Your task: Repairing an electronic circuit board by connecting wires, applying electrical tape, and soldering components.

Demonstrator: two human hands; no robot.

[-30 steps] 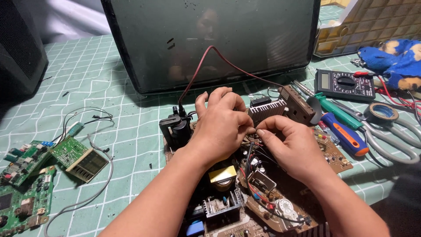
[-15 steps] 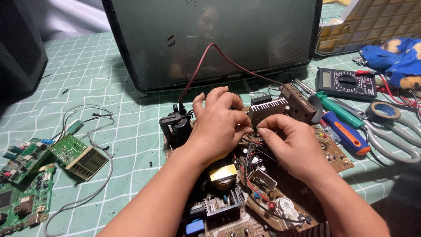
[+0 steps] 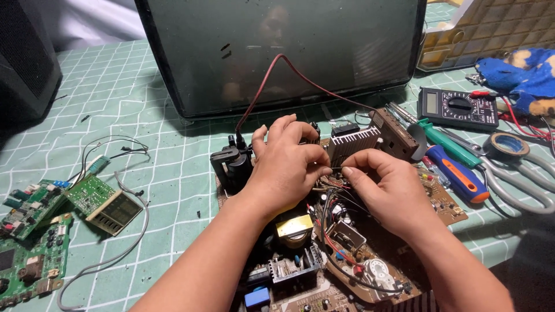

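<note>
- Both hands are met at mid-frame over the circuit board: the left hand is curled, fingertips pinched narrow on a thin wire; the right hand is pinched on the same wire from the other side.
- Since a second ago, hardly any shift is seen; the pinch is kept, so fine work at one spot is judged ongoing.
- A heatsink is seen just above the fingers, and a black transformer left of them.
- A multimeter, screwdrivers and scissors are laid at right; green boards at lower left.
</note>
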